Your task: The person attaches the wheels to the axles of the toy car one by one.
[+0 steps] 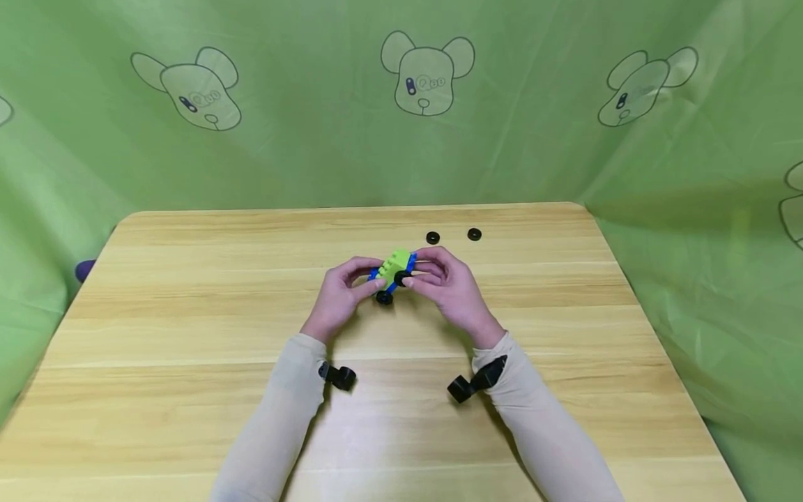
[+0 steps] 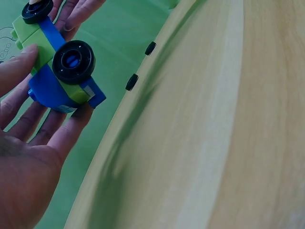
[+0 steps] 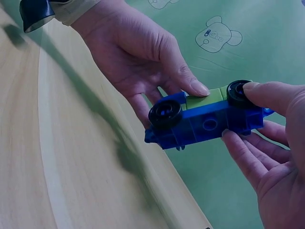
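Observation:
Both hands hold a small toy car of green and blue building bricks (image 1: 395, 263) above the middle of the table. My left hand (image 1: 335, 293) grips one end, its thumb across the green side and its fingers under the blue end. With the thumb on a black wheel (image 3: 238, 93), my right hand (image 1: 461, 296) pinches the other end, fingertips against the blue underside (image 3: 205, 126). A second black wheel (image 2: 74, 62) sits on the same side of the car, near the left hand. The car's far side is hidden in the right wrist view.
Two loose black wheels, one to the left (image 1: 433, 238) and one to the right (image 1: 475, 234), lie flat near the back edge of the wooden table (image 1: 188, 314). Green cloth (image 1: 314, 139) hangs behind the table and along its sides. A black camera is strapped to each wrist.

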Demonstrator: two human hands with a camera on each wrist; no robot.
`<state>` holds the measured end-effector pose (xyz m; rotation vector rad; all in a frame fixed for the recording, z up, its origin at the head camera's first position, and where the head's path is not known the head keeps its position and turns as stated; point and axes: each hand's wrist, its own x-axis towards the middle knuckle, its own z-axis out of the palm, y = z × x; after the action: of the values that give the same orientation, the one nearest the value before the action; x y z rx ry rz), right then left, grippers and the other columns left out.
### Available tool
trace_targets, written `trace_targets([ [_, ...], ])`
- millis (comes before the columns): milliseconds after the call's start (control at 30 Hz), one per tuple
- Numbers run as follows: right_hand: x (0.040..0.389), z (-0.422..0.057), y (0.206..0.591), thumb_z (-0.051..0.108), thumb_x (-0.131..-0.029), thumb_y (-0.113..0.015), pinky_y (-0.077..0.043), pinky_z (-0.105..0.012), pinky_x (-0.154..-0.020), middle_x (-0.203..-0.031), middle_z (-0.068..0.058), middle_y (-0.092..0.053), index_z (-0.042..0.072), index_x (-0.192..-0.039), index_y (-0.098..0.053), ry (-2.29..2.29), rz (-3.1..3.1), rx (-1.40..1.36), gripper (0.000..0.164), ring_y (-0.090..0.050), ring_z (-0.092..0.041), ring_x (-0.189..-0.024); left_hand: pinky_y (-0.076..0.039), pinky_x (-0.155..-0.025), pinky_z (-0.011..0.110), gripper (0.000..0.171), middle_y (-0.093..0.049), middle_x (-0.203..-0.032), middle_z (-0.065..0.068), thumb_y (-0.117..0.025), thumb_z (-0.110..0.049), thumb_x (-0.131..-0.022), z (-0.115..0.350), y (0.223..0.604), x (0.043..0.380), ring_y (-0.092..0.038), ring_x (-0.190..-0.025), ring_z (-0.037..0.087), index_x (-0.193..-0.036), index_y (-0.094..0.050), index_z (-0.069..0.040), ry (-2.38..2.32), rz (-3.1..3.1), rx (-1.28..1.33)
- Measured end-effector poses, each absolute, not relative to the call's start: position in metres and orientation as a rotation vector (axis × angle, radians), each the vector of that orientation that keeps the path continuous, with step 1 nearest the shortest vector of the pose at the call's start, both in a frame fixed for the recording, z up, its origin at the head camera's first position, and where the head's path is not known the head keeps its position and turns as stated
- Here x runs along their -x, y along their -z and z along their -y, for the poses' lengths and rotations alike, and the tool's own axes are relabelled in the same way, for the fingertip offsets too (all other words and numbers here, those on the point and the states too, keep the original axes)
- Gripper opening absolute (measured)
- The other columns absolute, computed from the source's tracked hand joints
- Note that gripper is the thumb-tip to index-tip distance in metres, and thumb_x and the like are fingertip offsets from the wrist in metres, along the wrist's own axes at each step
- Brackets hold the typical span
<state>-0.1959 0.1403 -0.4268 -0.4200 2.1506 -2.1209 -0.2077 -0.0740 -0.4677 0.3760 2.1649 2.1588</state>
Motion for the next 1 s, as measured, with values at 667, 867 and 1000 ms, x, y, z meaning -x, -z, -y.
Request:
trace_targets([
  [667,0.189,-0.131,0.430,-0.012,-0.077,-0.077,-0.050,-0.036,-0.098,-0.135,-0.009,-0.049,0.001,-0.122,-0.059,1.829,-2.552,0.972,0.050,-0.053,-0.025,-0.120,-0.058,-0.080,0.045,0.044,-0.062,-0.121,0.017,-0.069,-0.018,-0.094,0.064,0.448,0.205,-0.066,-0.100,0.030,-0.129,-0.058,0.006,-2.421,-1.882,0.009],
  [867,0.188,-0.134,0.432,0.000,-0.078,-0.081,-0.049,-0.033,-0.099,-0.127,-0.006,-0.051,0.003,-0.122,-0.060,1.562,-2.800,1.068,0.048,-0.053,-0.022,-0.116,-0.058,-0.081,0.036,0.042,-0.057,-0.126,0.018,-0.069,-0.017,-0.094,0.063,0.446,0.206,-0.063,-0.104,0.028,-0.127,-0.059,0.006,-2.445,-1.843,0.083],
  [1000,0.186,-0.133,0.432,0.003,-0.082,-0.079,-0.052,-0.032,-0.093,-0.118,-0.005,-0.057,0.004,-0.123,-0.058,1.417,-2.847,1.105,0.046,-0.059,-0.021,-0.107,-0.058,-0.082,0.035,0.042,-0.055,-0.127,0.021,-0.069,-0.014,-0.093,0.063,0.445,0.207,-0.064,-0.100,0.026,-0.128,-0.058,0.007,-2.431,-1.845,0.132],
])
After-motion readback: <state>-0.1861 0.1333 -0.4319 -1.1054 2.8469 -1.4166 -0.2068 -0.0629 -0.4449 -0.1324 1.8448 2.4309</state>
